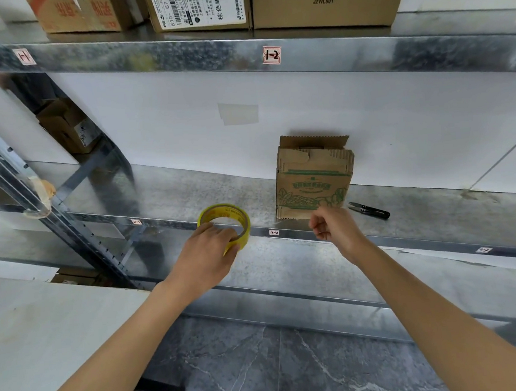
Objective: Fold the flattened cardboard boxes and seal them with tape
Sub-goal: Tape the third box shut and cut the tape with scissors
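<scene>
Seemingly mid-job, the person stands at a metal rack, and the single head view looks down over both bare forearms toward the middle shelf (189, 188).

The left hand (206, 254) grips a yellow tape roll (223, 223) at the shelf's front edge. Its fingers curl over the near side of the ring and the thumb lies against the outer face. The roll is tilted, its open core facing up and toward the camera; whether it touches the shelf cannot be told.

The right hand (335, 229) hovers at the same front edge, just before the lower front of a small cardboard box (313, 179). Its fingers are curled in toward the palm, with nothing seen in their grasp.

The box stands upright toward the back of the shelf, against the white wall, right of the tape roll. It bears green printing, and its top flaps are only partly folded down — the rear one stands up. Just right of the box, black snips (370, 210) lie flat on the shelf.

On the upper shelf (363, 56), whose front edge carries a label reading 1-2 (271, 54), sit larger cartons (326, 4). Grey marbled floor tiles (262, 363) show below the arms.
</scene>
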